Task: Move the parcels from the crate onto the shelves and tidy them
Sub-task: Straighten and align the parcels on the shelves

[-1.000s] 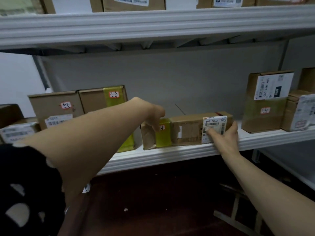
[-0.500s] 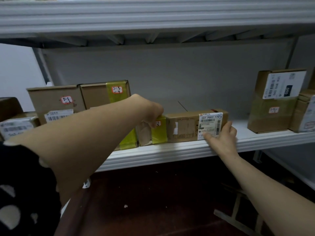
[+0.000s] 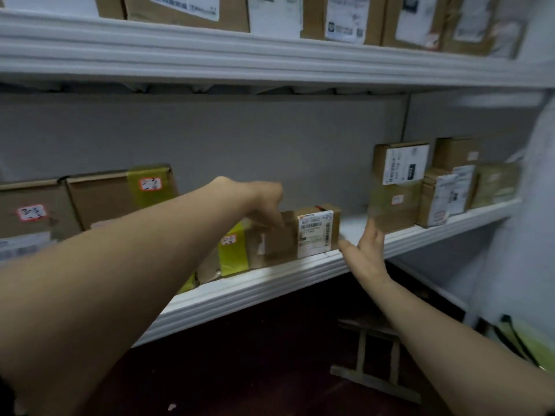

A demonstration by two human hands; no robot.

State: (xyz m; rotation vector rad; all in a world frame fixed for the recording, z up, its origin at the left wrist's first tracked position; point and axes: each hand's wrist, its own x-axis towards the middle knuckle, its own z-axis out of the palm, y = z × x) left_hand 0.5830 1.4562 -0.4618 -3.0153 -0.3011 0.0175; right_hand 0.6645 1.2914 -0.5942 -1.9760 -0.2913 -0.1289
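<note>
The labelled parcel [image 3: 315, 232], a small brown carton with a white barcode label on its front, lies on the middle shelf [image 3: 270, 282] directly under the left hand [image 3: 264, 202]; that hand reaches in from above with its fingers curled down over the carton's top edge, fingertips on the brown front face just left of the label; motion blur keeps the exact grip from being clear. The right hand [image 3: 365, 253] is wide open, fingers straight and spread, palm turned toward the carton's right end; it holds nothing, and whether its thumb touches the carton or the shelf lip cannot be told. Pressed against the carton on the left hand's near side stands a yellow-taped parcel [image 3: 232, 250] bearing a small red-bordered sticker; the left forearm covers its lower left part. Behind that forearm stand two taller boxes: one with a yellow tape band [image 3: 120, 199] and one with a handwritten sticker [image 3: 30, 211], both partly hidden by the arm. Beyond the right hand, across a bare stretch of shelf, an upright box [image 3: 396, 181] stands smeared with blur; further parcels [image 3: 450, 190] crowd past it. Above both hands the upper shelf [image 3: 240, 61] carries a row of cartons [image 3: 186, 10] cut off by the frame's top; below the right forearm a wooden stool [image 3: 375, 355] stands on dark floor.
</note>
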